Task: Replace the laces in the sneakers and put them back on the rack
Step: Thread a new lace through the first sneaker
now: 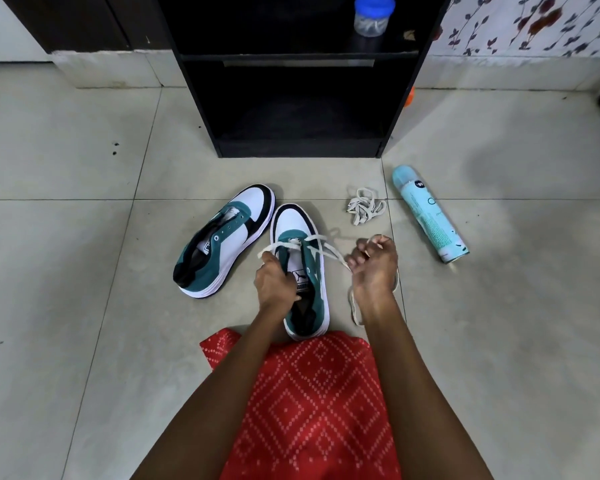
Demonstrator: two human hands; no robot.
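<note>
Underneath all, pale grey tiled floor (84,237). At the back, tall black wooden rack (298,148), open-fronted, standing on the floor. Nearest the camera, red cloth with a white diamond pattern (312,403), spread over the lap between two bare forearms. Ahead of the cloth, two teal, white and black sneakers, both on the floor in front of the rack and neither on it: unlaced sneaker (229,233) to the left, tipped onto its side, toe towards the rack; half-laced sneaker (293,223) just beside it on the right, upright on its sole, heel at the edge of the red cloth. Further right, well apart from the shoes, pale blue spray can (430,216), lying flat on the floor. Over the half-laced sneaker, left hand (274,282), fingers curled together and clamped on the left edge of its opening, one end of the flat white lace (326,251) running out from under the knuckles. Just right of the same shoe, right hand (374,265), held off the floor, fingers curled in and pinching the other end of the flat white lace, slack trailing down past the wrist to the floor. On the rack's upper shelf, clear plastic jar with a blue lid (373,15), upright. Between sneaker toes and spray can, loose heap of white lace (364,209), touching neither.
</note>
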